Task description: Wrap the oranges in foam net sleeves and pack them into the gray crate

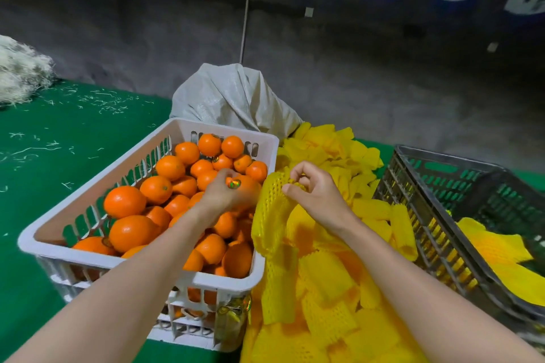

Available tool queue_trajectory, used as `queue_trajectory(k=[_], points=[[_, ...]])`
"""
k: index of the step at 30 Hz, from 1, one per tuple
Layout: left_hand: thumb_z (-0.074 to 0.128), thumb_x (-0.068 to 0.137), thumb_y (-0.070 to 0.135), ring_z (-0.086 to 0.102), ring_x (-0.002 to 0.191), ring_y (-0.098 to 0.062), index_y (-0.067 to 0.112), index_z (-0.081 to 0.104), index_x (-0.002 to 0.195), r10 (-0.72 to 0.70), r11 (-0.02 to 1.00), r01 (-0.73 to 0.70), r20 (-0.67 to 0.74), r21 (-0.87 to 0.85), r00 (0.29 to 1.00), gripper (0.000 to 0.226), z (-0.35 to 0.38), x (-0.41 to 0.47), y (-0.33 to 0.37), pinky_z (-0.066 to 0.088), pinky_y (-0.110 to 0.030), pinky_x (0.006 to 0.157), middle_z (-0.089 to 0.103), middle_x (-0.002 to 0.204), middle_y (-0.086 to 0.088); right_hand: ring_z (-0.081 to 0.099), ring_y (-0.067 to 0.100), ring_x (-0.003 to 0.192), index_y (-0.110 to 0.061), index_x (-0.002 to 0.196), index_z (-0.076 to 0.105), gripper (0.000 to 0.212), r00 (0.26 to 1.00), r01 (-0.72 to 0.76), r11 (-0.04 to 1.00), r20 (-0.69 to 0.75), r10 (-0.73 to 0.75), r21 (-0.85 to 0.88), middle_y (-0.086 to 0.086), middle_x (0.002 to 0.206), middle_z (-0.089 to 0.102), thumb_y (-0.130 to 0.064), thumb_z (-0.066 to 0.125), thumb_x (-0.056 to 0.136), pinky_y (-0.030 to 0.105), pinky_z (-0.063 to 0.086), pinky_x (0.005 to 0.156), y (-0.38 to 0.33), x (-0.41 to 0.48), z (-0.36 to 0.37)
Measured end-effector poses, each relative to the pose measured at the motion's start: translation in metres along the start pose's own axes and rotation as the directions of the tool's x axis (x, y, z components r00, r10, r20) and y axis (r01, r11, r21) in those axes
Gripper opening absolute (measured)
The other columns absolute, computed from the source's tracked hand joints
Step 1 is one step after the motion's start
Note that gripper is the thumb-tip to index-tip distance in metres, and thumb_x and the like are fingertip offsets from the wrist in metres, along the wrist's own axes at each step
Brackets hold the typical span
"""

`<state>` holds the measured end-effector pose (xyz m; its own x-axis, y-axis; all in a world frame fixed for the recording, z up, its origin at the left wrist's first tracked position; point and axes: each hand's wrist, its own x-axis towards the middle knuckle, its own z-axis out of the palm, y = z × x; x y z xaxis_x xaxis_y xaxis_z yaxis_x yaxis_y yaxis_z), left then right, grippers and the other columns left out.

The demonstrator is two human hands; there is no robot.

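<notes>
A white crate (88,253) on the left is full of loose oranges (126,200). My left hand (224,194) grips one orange (244,183) with a shiny sticker, above the crate's right side. My right hand (315,191) pinches the top of a yellow foam net sleeve (271,215), which hangs just right of that orange. Many more yellow sleeves (327,289) lie heaped between the two crates. The gray crate (427,215) stands at the right and holds a few yellow-wrapped pieces (501,250).
A tied white woven sack (233,97) stands behind the white crate, with a cord running up from it. The table is covered in green cloth (59,141) strewn with pale shreds. A heap of white shredded material (20,71) lies at the far left.
</notes>
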<state>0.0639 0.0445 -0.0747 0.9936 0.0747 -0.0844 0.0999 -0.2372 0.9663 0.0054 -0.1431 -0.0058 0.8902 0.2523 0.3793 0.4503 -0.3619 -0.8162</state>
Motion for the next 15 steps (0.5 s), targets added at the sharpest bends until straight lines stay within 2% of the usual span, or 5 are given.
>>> queue_trajectory(k=[2,5,9,12,15], points=[[0.076,0.072,0.002,0.059,0.095,-0.033,0.026,0.051,0.111,0.008,0.938,0.011,0.053,-0.347,0.999,0.052,-0.003,-0.017,0.017,0.052,-0.041,0.073,0.056,0.118,-0.024,0.041,-0.003,0.057,-0.019,0.072,0.044,0.029,1.000,0.010,0.998,0.020,-0.011,0.068,-0.011,0.067,0.042,0.003,0.060,0.083,0.012,0.033,0.054,-0.004,-0.003,-0.001],[0.072,0.071,-0.002,0.068,0.089,-0.031,0.028,0.053,0.117,0.050,0.782,0.063,0.163,-0.620,0.985,0.058,0.004,-0.045,0.042,0.057,-0.040,0.065,0.061,0.115,-0.019,0.040,-0.004,0.054,-0.018,0.071,0.044,0.020,0.999,0.023,0.987,0.033,-0.028,0.156,-0.017,0.058,0.045,-0.005,0.059,0.075,0.011,0.033,0.055,-0.009,-0.010,-0.006],[0.066,0.068,0.000,0.069,0.077,-0.029,0.013,0.049,0.131,0.085,0.649,0.143,0.258,-0.747,0.962,0.067,0.030,-0.075,0.067,0.059,-0.040,0.063,0.065,0.099,-0.020,0.032,0.001,0.050,-0.018,0.069,0.044,0.012,0.999,-0.029,0.949,0.046,0.015,0.315,-0.014,0.051,0.039,-0.010,0.052,0.065,0.016,0.026,0.047,-0.010,-0.027,-0.014],[0.061,0.081,0.025,0.068,0.084,-0.033,0.007,0.058,0.116,0.074,0.515,0.280,0.367,-0.810,0.927,0.040,0.052,-0.088,0.077,0.057,-0.047,0.073,0.069,0.096,-0.022,0.030,0.003,0.048,-0.017,0.068,0.045,0.012,0.997,-0.073,0.926,0.060,0.054,0.369,-0.008,0.053,0.037,-0.008,0.051,0.062,0.020,0.022,0.046,-0.009,-0.042,-0.025],[0.049,0.095,0.026,0.066,0.077,-0.027,0.008,0.056,0.113,-0.029,0.569,0.263,0.300,-0.779,0.953,0.026,0.080,-0.095,0.076,0.055,-0.044,0.071,0.068,0.084,-0.015,0.031,0.000,0.046,-0.014,0.067,0.044,0.011,0.996,-0.084,0.922,0.056,0.068,0.377,-0.009,0.053,0.038,-0.007,0.049,0.061,0.016,0.024,0.045,-0.007,-0.056,-0.040]])
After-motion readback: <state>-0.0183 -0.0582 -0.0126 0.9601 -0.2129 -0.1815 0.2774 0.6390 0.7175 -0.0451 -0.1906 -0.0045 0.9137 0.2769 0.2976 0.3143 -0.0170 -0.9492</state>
